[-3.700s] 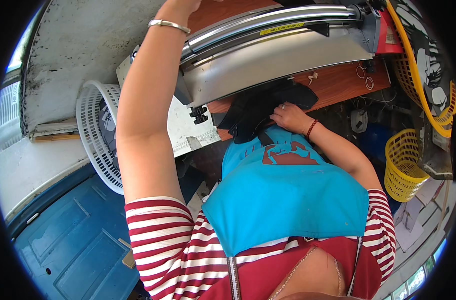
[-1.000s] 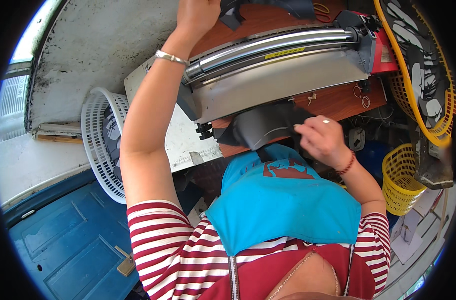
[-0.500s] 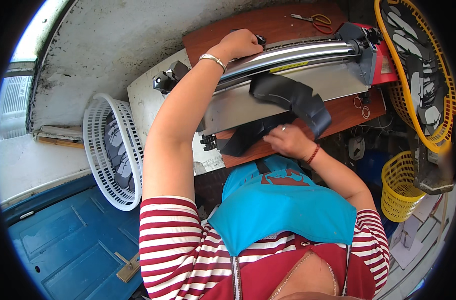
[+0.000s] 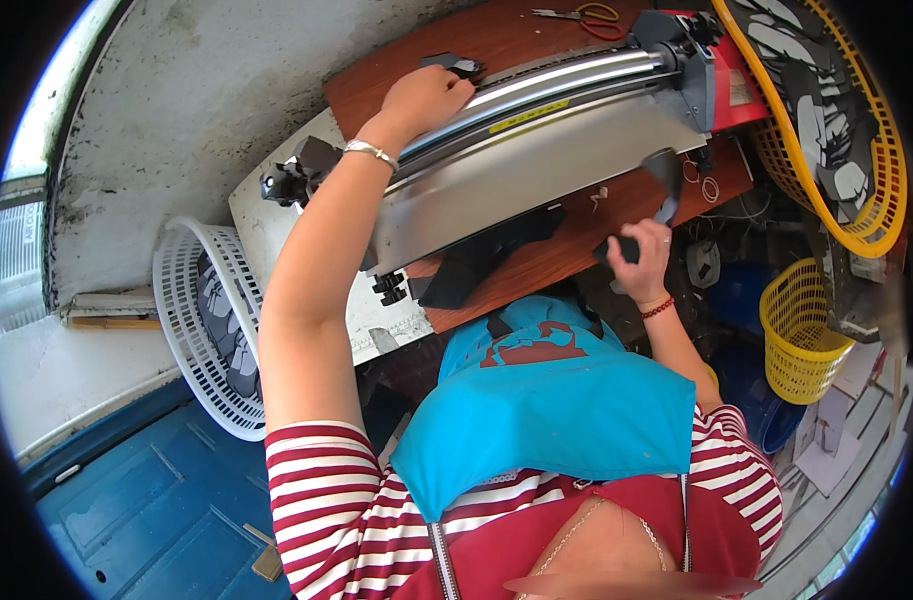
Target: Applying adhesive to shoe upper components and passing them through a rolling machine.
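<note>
My left hand reaches across the roller machine, its fingers curled down at the far side of the metal roller. Beside those fingers lies a small black piece; whether they grip anything is hidden. To the right of the wooden table's near edge, my right hand is closed on a curved strip of dark sheet material, blurred at its upper end. More black sheet pieces lie flat on the table in front of the machine's metal plate.
Scissors rest on the wooden board behind the machine. A yellow basket of grey-and-black cut pieces stands at right, a smaller yellow basket below it. At left is a white basket with similar pieces.
My right hand has moved right, carrying the dark strip off the metal plate. My left hand stays by the roller's far side. The whole view has shifted slightly.
</note>
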Tool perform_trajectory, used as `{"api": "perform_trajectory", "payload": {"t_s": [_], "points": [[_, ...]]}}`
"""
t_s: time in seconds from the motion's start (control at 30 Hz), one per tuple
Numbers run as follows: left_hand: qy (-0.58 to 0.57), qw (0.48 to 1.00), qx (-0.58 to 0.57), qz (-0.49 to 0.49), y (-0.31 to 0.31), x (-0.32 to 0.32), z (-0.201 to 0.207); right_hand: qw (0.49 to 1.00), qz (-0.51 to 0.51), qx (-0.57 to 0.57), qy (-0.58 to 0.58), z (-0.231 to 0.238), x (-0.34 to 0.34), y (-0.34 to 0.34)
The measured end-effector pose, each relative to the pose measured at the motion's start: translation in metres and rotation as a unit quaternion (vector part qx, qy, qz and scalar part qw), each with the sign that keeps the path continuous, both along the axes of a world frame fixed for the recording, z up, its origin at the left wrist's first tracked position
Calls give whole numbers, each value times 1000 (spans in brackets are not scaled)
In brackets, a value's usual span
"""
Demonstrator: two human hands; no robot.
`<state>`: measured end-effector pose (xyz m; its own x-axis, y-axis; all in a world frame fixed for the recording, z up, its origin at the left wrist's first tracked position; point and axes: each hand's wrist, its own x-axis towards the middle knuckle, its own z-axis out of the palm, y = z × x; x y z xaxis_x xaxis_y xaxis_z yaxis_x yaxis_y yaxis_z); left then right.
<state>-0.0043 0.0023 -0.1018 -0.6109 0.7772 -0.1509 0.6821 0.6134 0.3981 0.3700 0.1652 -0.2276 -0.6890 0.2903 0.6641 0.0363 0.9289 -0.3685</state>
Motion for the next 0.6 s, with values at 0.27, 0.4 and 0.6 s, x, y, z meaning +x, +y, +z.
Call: {"api": "perform_trajectory", "payload": {"t_s": [0.27,0.4,0.6], "points": [[34,999,14,-16,2,3,-4,938,-312,-93,-120,-127,32,88],[10,1000,18,9,6,12,2,921,-336,-81,-182,-127,19,95],[3,999,36,12,11,11,1,790,-458,-404,-57,-101,18,112]]}}
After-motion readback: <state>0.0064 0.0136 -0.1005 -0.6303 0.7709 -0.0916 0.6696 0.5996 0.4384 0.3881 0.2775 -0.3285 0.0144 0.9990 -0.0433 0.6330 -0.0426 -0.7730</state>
